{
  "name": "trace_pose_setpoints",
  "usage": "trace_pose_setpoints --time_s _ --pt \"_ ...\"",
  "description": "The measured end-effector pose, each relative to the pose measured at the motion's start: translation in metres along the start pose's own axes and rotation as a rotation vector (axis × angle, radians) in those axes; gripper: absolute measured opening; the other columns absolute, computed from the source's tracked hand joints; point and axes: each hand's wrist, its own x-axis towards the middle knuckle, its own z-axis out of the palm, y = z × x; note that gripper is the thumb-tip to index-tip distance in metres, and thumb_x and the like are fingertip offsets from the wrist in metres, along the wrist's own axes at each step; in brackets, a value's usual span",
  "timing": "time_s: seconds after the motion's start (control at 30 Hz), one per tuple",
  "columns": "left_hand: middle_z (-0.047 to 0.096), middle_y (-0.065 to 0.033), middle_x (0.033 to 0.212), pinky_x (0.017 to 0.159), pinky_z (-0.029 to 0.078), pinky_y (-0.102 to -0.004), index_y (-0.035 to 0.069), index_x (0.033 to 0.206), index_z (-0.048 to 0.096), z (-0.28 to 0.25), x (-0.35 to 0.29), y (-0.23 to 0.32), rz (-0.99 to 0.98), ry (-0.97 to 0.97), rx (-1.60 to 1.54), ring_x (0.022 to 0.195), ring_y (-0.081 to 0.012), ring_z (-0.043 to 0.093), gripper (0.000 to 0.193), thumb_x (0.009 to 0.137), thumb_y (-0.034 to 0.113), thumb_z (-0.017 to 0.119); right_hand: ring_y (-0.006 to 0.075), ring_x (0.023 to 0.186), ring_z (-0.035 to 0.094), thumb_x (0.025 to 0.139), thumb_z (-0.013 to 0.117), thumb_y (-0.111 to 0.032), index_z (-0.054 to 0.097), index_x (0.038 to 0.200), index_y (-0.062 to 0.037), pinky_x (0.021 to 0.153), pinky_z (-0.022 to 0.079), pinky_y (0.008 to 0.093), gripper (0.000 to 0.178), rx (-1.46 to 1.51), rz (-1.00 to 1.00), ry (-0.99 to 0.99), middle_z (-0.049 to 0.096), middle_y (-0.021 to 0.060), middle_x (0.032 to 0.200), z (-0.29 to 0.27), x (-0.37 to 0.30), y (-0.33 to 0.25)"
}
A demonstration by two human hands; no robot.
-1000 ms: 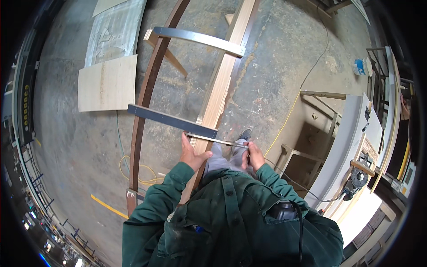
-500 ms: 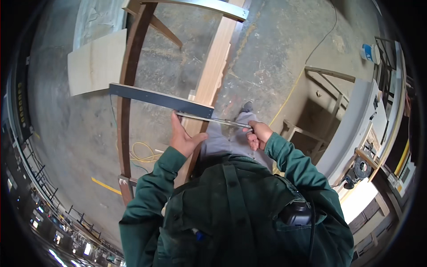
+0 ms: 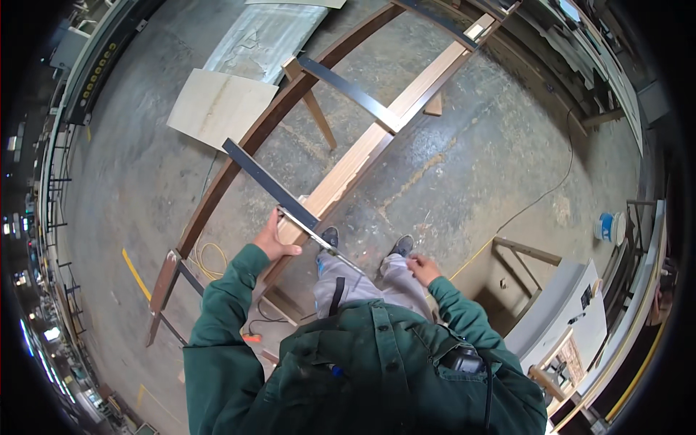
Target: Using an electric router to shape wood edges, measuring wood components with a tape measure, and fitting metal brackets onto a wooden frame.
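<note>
A dark narrow board (image 3: 272, 181) lies crosswise over a pale wood rail (image 3: 348, 165) and a brown curved rail (image 3: 250, 134). Along the board's near edge runs a long thin metal bar (image 3: 328, 245), one end sticking out over my legs. My left hand (image 3: 272, 241) is at the near side of the board, fingertips pressing on the bar's inner end and thumb spread over the pale rail. Away from the bar's free end, my right hand (image 3: 423, 269) hangs in the air with loosely bent fingers and nothing visible in it.
Further crosspieces (image 3: 355, 90) span the frame ahead. A pale flat sheet (image 3: 221, 107) lies on the floor to the left. At right stand a grey-topped bench (image 3: 540, 304) and a white bucket (image 3: 610, 228). A yellow cord (image 3: 210, 255) and a dark cable (image 3: 540, 201) cross the floor.
My right hand has let go of the metal bar and moved away from its free end. My left hand stays at the board. The view has turned, showing more of the frame.
</note>
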Motion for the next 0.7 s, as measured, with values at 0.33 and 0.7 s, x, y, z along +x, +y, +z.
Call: trace_pose_setpoints --time_s 0.33,0.7 --pt "0.045 -0.0194 0.134 0.108 0.022 -0.0481 0.009 0.142 0.029 0.035 -0.015 -0.041 -0.017 0.469 0.383 0.126 -0.0338 0.04 0.067 0.084 0.033 0.052 0.0328 0.099 0.057 0.085 0.061 -0.024 0.057 0.116 -0.0012 0.086 0.045 0.0378 0.039 -0.284 -0.818 0.433 0.06 0.0182 0.108 -0.164 0.094 -0.234" --pt "0.053 -0.0101 0.124 0.106 0.02 -0.0551 0.013 0.133 0.044 0.08 -0.02 -0.001 -0.144 0.966 0.644 0.117 -0.0293 0.046 0.05 0.088 0.032 0.05 0.0275 0.142 0.008 0.096 0.031 -0.048 0.032 0.143 -0.0233 0.107 0.002 0.0631 0.053 -0.868 -0.888 0.274 0.019 -0.002 0.153 -0.165 0.182 -0.306"
